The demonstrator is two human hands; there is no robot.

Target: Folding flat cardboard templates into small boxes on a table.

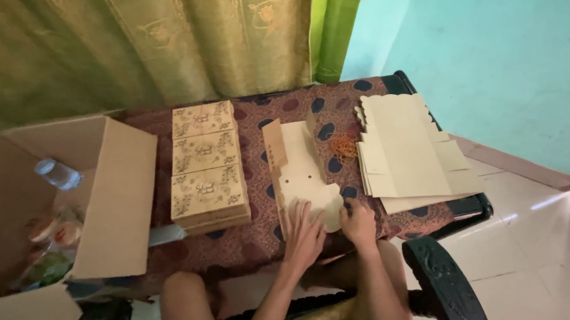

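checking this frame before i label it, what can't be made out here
Head view only:
- Underside of the cardboard box blank: hidden by the left hand and right hand pressing on it.
- Contents of the open carton: blurred, cut off by the left edge; only a plastic bottle is clear.
- Orange tangle: too small to identify.

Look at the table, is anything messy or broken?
Nothing looks broken or spilled. Both hands, left hand and right hand, press on a half-folded box blank. The orange rubber bands lie in a loose tangle, and the flat card stack juts past the table's right edge.
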